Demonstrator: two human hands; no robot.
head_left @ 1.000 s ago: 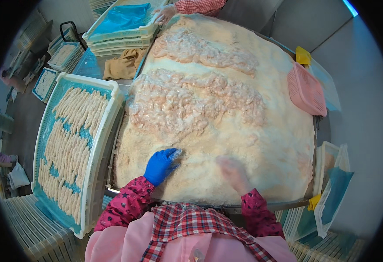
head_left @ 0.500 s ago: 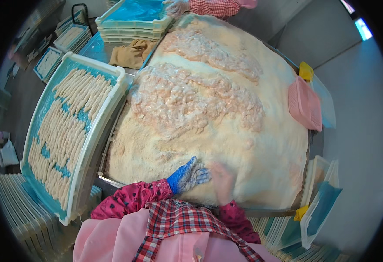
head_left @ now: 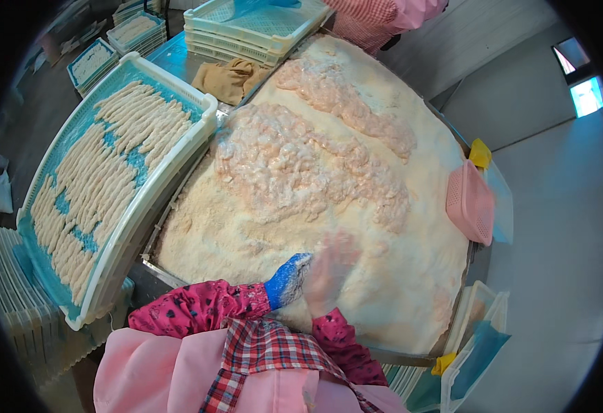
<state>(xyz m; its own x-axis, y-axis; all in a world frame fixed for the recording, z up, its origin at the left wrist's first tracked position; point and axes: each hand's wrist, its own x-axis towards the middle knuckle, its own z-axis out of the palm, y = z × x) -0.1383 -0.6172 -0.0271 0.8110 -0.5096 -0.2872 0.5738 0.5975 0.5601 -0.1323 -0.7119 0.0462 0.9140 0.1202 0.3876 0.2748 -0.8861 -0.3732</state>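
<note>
My left hand [head_left: 289,281], in a blue glove dusted with white powder, is low over the near side of the breading bed. Its fingers are hidden behind my right hand [head_left: 330,272], which is smeared by motion and crosses in front of it. I cannot make out anything held in either hand. Beneath them spreads a wide layer of pale breading powder [head_left: 398,289]. Wet, pinkish raw meat pieces [head_left: 281,162] lie heaped on it just beyond my hands, and a second strip of meat [head_left: 343,100] lies farther back.
On the left, a white tray [head_left: 212,110] lined with blue film holds rows of coated strips [head_left: 109,172]. Stacked trays [head_left: 236,48] and a brown cloth [head_left: 229,79] sit at the back. A pink basket [head_left: 469,203] stands at the right edge. A co-worker's sleeve [head_left: 360,20] shows at the far end.
My right hand has moved left across my left hand, covering its fingers. The view has turned slightly. The co-worker's gloved hand no longer shows on the far trays.
</note>
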